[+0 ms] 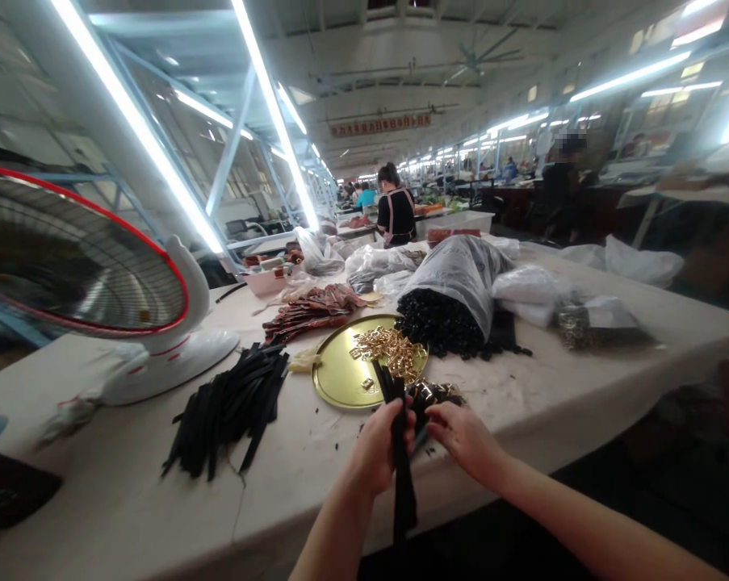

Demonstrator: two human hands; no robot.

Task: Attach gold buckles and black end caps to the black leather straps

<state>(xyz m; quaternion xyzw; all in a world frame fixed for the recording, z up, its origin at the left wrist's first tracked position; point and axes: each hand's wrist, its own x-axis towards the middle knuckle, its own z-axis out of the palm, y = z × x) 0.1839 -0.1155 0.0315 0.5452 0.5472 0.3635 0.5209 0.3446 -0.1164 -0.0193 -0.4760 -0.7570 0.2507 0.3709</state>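
A bunch of black strips hangs upright in my left hand, with the fingers wrapped round it. To its right, my right hand has its thumb and fingers drawn together; what is between them, if anything, is too small to make out. Just beyond the right fingertips lies a heap of black strips with gold buckles. Behind the held bunch is a round gold tray, with loose gold buckles heaped on its right side. More black strips lie in a pile to the left.
A white fan with a red-rimmed guard stands at the left. Behind the tray are brown strips and a large plastic bag of black pieces. A clear bag of small metal parts lies right. A person works farther back.
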